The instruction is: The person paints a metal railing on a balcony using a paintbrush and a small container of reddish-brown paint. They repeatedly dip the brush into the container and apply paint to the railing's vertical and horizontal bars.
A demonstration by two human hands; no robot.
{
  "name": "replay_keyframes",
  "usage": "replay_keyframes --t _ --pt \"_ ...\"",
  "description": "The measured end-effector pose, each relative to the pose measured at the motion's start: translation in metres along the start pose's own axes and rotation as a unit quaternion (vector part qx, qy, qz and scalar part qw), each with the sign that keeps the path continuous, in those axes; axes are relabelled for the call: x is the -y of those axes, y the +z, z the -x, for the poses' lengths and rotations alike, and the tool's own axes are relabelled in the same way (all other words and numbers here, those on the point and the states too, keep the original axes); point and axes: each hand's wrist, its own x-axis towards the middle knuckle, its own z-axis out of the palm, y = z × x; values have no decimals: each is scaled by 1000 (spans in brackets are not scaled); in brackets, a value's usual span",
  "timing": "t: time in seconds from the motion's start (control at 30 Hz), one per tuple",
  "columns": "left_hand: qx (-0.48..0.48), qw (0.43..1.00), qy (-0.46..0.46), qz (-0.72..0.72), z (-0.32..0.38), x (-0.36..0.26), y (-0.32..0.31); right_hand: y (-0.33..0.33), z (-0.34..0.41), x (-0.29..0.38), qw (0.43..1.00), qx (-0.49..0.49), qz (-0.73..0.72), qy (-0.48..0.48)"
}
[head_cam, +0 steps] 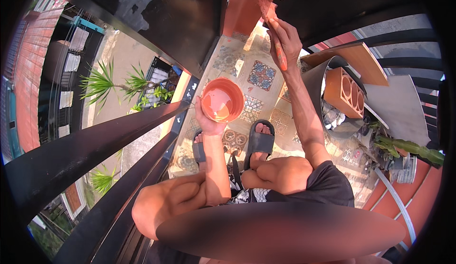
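My left hand [209, 121] holds a round tub [240, 102] from its side and underneath. Coral-red paint [216, 102] lies inside it, with glossy wet patches and coated inner walls. In my raised right hand [290, 41] is a paintbrush [280, 55], gripped low near its bristles. The handle points back toward me and is smeared with orange-red paint. Its bristles [266, 7], loaded with the same colour, are in front of a coral-red post [242, 4]; whether they touch it I cannot tell.
Dark metal panels [181, 25] flank the post. Black railing bars [107, 132] run along my left, with plants [133, 82] beyond. At right stands a grey cylindrical container [320, 96] holding a hollow clay brick [342, 93], beside leaning boards [392, 103]. Patterned tiles [263, 75] cover the floor.
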Motion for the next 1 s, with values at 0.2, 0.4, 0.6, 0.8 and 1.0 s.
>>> replay_keyframes --t 0.2,0.4,0.6,0.8,1.0 --pt "17 998 -38 51 1 10 -1 32 49 -17 971 237 -1 9" --pt "20 997 -45 60 1 12 -1 46 51 -34 963 263 52 35" --pt "19 997 -52 55 1 12 10 15 40 -9 999 26 10 40" --pt "21 993 -94 70 0 21 14 33 67 -9 975 223 6 -1" --pt "44 994 -85 47 1 17 7 61 34 -27 958 274 74 34"
